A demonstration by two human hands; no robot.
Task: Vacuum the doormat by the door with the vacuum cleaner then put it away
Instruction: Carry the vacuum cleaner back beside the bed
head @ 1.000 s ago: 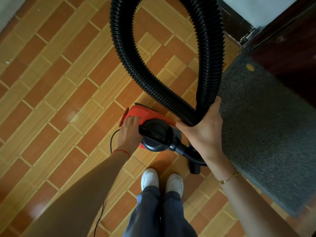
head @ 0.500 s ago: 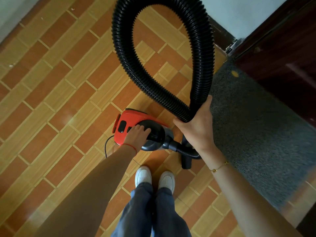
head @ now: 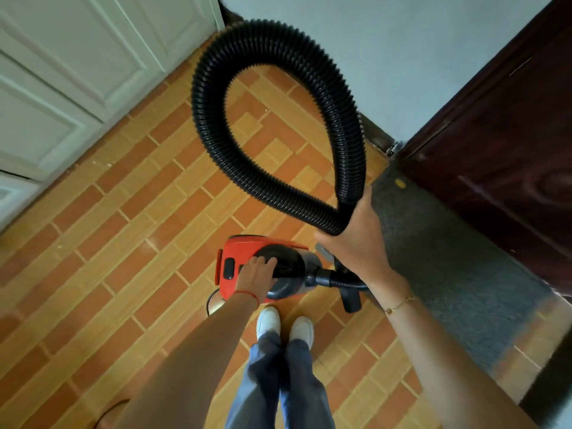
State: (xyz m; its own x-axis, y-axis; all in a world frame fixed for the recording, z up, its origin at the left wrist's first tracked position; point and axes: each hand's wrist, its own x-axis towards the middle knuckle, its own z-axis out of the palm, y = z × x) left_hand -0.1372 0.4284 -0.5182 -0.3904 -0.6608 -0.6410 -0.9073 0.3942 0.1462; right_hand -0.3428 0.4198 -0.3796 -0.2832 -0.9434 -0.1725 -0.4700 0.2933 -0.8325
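A small red and black vacuum cleaner (head: 244, 253) hangs just above the tiled floor in front of my feet. My left hand (head: 256, 272) grips its black top handle. A black ribbed hose (head: 213, 144) rises from the vacuum's nose in a big loop. My right hand (head: 356, 243) holds the doubled hose where the loop closes. The black floor nozzle (head: 351, 300) dangles below my right wrist. The grey doormat (head: 448, 267) lies to the right, along the dark wooden door (head: 501, 144).
White panelled cabinet doors (head: 62, 88) stand at the upper left and a pale wall (head: 387, 57) at the back. A thin black power cord (head: 210, 300) trails from the vacuum's rear. My white shoes (head: 284, 326) stand on the orange brick-pattern floor (head: 123, 243).
My head has lifted, bringing the white cabinet and wall into view. My left hand has moved from the red rear onto the black handle. The right hand keeps its hold on the hose.
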